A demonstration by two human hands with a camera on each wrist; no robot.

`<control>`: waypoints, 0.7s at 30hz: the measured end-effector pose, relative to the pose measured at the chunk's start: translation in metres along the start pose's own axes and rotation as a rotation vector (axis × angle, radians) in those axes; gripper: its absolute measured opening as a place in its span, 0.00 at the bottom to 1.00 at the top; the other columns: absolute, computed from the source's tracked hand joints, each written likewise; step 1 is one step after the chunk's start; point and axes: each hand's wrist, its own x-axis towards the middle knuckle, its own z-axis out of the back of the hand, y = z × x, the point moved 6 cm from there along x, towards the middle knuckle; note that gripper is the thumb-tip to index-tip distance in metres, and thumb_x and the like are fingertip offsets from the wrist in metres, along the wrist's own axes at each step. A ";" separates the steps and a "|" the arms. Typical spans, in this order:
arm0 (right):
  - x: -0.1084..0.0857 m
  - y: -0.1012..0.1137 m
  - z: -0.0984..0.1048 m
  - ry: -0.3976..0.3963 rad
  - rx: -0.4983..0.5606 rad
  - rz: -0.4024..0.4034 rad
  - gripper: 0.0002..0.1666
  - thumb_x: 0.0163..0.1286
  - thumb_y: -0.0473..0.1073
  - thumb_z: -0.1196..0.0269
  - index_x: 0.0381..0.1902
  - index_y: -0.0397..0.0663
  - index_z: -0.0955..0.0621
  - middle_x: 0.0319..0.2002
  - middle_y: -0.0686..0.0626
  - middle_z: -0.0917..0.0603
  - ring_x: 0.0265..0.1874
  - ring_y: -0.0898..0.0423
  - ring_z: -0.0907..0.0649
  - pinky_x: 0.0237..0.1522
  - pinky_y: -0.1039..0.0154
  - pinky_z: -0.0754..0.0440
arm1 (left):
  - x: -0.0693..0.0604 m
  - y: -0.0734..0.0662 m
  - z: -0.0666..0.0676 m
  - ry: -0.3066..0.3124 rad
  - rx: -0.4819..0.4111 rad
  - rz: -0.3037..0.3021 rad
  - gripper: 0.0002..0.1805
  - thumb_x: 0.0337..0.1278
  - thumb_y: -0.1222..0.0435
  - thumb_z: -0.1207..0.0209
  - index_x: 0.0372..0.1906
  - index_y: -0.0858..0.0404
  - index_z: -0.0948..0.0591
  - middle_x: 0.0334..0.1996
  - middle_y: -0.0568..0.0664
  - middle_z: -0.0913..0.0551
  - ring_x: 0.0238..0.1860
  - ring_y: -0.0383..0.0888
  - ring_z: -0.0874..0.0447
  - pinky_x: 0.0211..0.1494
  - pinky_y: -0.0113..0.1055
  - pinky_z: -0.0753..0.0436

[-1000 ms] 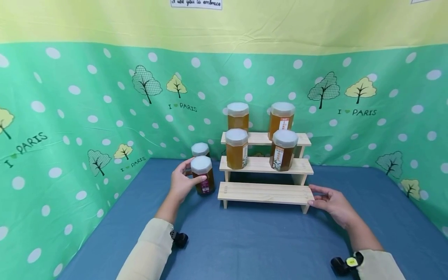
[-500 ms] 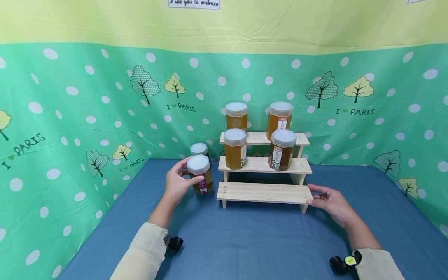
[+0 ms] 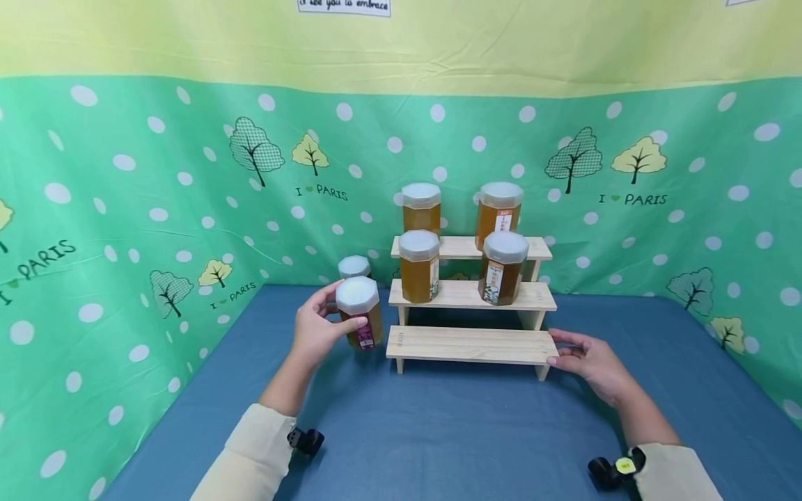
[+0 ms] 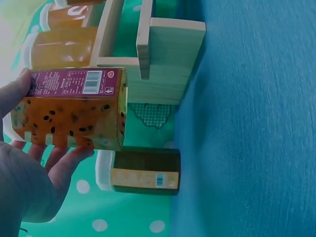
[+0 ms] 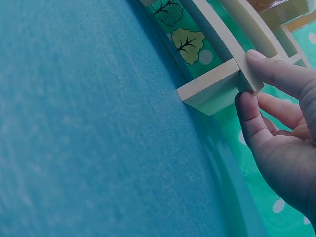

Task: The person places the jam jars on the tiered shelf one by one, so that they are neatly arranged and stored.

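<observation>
My left hand [image 3: 315, 335] grips an octagonal jar [image 3: 368, 325] with a whitish lid and a purple label. In the left wrist view the jar [image 4: 74, 116] shows orange contents with dark seeds, and its base is held off the blue table. Just behind it stands a second lidded jar [image 4: 143, 170], mostly hidden in the head view. To the right is a three-tier wooden stand [image 3: 470, 344]. My right hand [image 3: 590, 363] pinches the right end of its lowest board [image 5: 249, 74] between thumb and fingers.
Two amber jars stand on the middle tier, a left one [image 3: 418, 275] and a right one [image 3: 501, 275]. Two more, a left jar [image 3: 421, 212] and a right jar [image 3: 498, 219], are on the top tier. A green dotted cloth [image 3: 207, 174] hangs behind the blue table [image 3: 438, 431].
The left forearm has shifted slightly left, and the jar in that hand has tilted a little. The right hand keeps its pinch on the stand. The head view has drifted slightly.
</observation>
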 end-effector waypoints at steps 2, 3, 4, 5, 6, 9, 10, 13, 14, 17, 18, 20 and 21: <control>0.000 0.000 0.000 -0.002 0.000 0.000 0.46 0.62 0.48 0.29 0.70 0.32 0.35 0.57 0.32 0.24 0.43 0.54 0.20 0.42 0.68 0.20 | -0.001 -0.002 -0.001 0.004 -0.003 -0.001 0.40 0.40 0.64 0.23 0.65 0.57 0.25 0.52 0.55 0.21 0.47 0.52 0.24 0.42 0.41 0.20; 0.000 0.000 0.000 -0.002 0.001 0.001 0.46 0.62 0.48 0.29 0.70 0.32 0.35 0.57 0.32 0.25 0.43 0.54 0.21 0.42 0.68 0.20 | -0.002 -0.003 -0.002 0.006 -0.006 -0.001 0.40 0.40 0.65 0.23 0.65 0.57 0.25 0.52 0.55 0.21 0.46 0.52 0.24 0.42 0.40 0.20; 0.000 -0.001 0.000 -0.001 0.001 0.002 0.46 0.62 0.48 0.29 0.70 0.32 0.35 0.57 0.32 0.25 0.42 0.54 0.21 0.42 0.68 0.20 | -0.003 -0.004 -0.002 0.009 -0.008 0.000 0.40 0.40 0.65 0.23 0.65 0.57 0.25 0.52 0.55 0.21 0.46 0.52 0.24 0.42 0.40 0.20; 0.000 -0.001 0.000 -0.001 0.000 0.003 0.45 0.62 0.48 0.29 0.70 0.32 0.35 0.57 0.32 0.25 0.42 0.54 0.21 0.42 0.68 0.20 | -0.003 -0.005 -0.003 0.010 -0.011 0.000 0.40 0.40 0.65 0.22 0.65 0.57 0.25 0.51 0.55 0.21 0.46 0.52 0.24 0.42 0.40 0.20; 0.000 -0.001 0.000 0.000 0.001 0.006 0.45 0.62 0.48 0.29 0.70 0.32 0.35 0.57 0.32 0.25 0.42 0.54 0.21 0.42 0.68 0.20 | -0.004 -0.006 -0.004 0.013 -0.013 -0.001 0.40 0.39 0.65 0.22 0.65 0.57 0.25 0.51 0.55 0.21 0.46 0.52 0.24 0.42 0.40 0.20; 0.000 -0.001 0.000 0.004 0.009 0.011 0.45 0.63 0.48 0.30 0.70 0.32 0.35 0.57 0.31 0.25 0.42 0.55 0.20 0.42 0.68 0.20 | -0.006 -0.008 -0.007 0.022 -0.029 -0.012 0.41 0.39 0.66 0.22 0.65 0.58 0.25 0.51 0.56 0.20 0.46 0.52 0.24 0.42 0.39 0.19; 0.000 -0.001 0.000 0.006 0.012 0.012 0.45 0.63 0.48 0.30 0.70 0.32 0.35 0.57 0.31 0.25 0.42 0.56 0.20 0.42 0.68 0.20 | -0.007 -0.010 -0.008 0.025 -0.031 -0.019 0.41 0.39 0.67 0.22 0.65 0.59 0.25 0.51 0.56 0.20 0.46 0.51 0.23 0.43 0.39 0.19; 0.001 -0.002 0.000 0.010 0.021 0.012 0.45 0.63 0.47 0.30 0.70 0.32 0.35 0.57 0.31 0.25 0.42 0.58 0.20 0.43 0.68 0.20 | -0.009 -0.013 -0.012 0.033 -0.039 -0.031 0.41 0.38 0.68 0.22 0.64 0.59 0.24 0.51 0.56 0.20 0.45 0.51 0.23 0.44 0.40 0.19; 0.001 -0.002 0.001 0.010 0.022 0.012 0.45 0.63 0.47 0.30 0.70 0.32 0.35 0.57 0.31 0.25 0.43 0.58 0.20 0.43 0.68 0.20 | -0.009 -0.014 -0.013 0.037 -0.044 -0.035 0.40 0.38 0.68 0.22 0.64 0.59 0.24 0.50 0.57 0.20 0.45 0.51 0.22 0.44 0.42 0.19; 0.001 -0.002 0.001 0.010 0.020 0.010 0.46 0.62 0.47 0.30 0.70 0.32 0.35 0.58 0.32 0.25 0.43 0.58 0.20 0.43 0.68 0.20 | -0.010 -0.016 -0.017 0.049 -0.049 -0.034 0.40 0.38 0.68 0.22 0.64 0.58 0.24 0.50 0.56 0.20 0.45 0.52 0.22 0.44 0.45 0.19; 0.001 -0.002 0.001 0.009 0.019 0.009 0.46 0.62 0.48 0.30 0.70 0.32 0.35 0.58 0.32 0.25 0.43 0.58 0.20 0.43 0.68 0.20 | -0.010 -0.017 -0.018 0.055 -0.052 -0.033 0.40 0.38 0.68 0.22 0.64 0.58 0.24 0.50 0.56 0.20 0.45 0.52 0.22 0.44 0.46 0.19; 0.001 -0.003 0.001 0.010 0.020 0.007 0.46 0.62 0.48 0.29 0.70 0.32 0.35 0.58 0.32 0.25 0.43 0.57 0.20 0.43 0.68 0.20 | -0.010 -0.017 -0.020 0.065 -0.061 -0.031 0.40 0.38 0.68 0.22 0.63 0.57 0.23 0.50 0.56 0.20 0.45 0.52 0.22 0.44 0.47 0.19; 0.001 -0.003 0.001 0.011 0.022 0.007 0.46 0.62 0.48 0.29 0.70 0.32 0.35 0.58 0.32 0.26 0.43 0.57 0.20 0.43 0.68 0.20 | -0.011 -0.018 -0.022 0.070 -0.062 -0.030 0.40 0.38 0.67 0.22 0.63 0.58 0.23 0.51 0.55 0.20 0.46 0.52 0.22 0.45 0.46 0.20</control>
